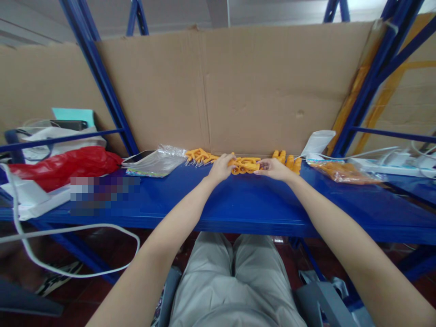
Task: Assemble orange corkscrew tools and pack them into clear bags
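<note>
— What sits left of the fingers?
— A loose heap of yellow-orange plastic pieces with small silver metal chains (198,156), just beside the left hand (222,168).
— How are that hand's fingers?
— Bent downward, touching the left end of the row; I can't tell whether they close on a piece.
— And the row itself?
— Glossy yellow-orange plastic pieces (245,166), lying close together between the fingertips of both hands. Round ends face the near edge, and the piece by the right fingers looks ridged. Finer detail is too small to read.
— The right hand (272,169)?
— Thumb and forefinger reach in at the row's right end. Whether they grip anything, I can't tell.
— Beyond them?
— A group of stubby orange ribbed plastic tubes (289,162), just past the right fingers.
— Now the surface and the room, left to right.
— Far left of the fingers, a looping white cable (102,225) and a crumpled red plastic bag (68,165). Nearer, a flat dark-screened device (141,157). Under the fingers, a smooth blue metal tabletop (245,202); behind them, a tall brown cardboard panel (252,91). Right of them, a clear plastic bag of orange pieces (344,171), then a slanting blue metal post (374,77) and a long white power strip (395,169).
</note>
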Demonstrator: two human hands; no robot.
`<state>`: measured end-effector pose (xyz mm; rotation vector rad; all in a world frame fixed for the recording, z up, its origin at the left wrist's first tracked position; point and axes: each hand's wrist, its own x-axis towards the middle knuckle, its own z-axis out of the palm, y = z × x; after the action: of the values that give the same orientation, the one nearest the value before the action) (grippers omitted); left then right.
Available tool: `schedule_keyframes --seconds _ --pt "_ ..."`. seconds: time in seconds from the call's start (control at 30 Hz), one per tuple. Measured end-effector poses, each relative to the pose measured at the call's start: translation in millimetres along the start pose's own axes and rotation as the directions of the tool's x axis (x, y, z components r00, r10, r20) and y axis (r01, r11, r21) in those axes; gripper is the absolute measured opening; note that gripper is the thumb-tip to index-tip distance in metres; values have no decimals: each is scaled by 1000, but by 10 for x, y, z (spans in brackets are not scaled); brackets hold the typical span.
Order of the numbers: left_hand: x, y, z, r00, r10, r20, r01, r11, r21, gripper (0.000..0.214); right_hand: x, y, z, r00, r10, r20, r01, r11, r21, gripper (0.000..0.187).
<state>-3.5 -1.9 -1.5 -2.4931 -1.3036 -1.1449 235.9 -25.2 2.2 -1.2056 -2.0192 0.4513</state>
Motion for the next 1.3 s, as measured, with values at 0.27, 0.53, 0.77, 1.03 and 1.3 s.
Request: schedule_keyframes --seconds 0.27,0.53,0.77,1.03,1.3 --pt "20 -72 62 998 31 -63 -37 993 -109 48 49 -4 59 984 8 -178 -8 1000 1 24" --pt "-7 -29 64 998 20 60 -14 995 -102 52 65 157 6 916 126 -382 -221 951 -217 28" --pt "-37 -69 87 924 -3 382 -12 999 38 52 106 352 70 934 106 -341 -217 928 -304 39" --pt "-50 -124 149 909 5 417 -20 999 33 59 42 62 116 964 123 -237 -205 911 -358 34" --pt "-94 24 195 915 110 387 -115 993 -12 51 9 -41 122 976 80 -202 -171 855 -490 17"
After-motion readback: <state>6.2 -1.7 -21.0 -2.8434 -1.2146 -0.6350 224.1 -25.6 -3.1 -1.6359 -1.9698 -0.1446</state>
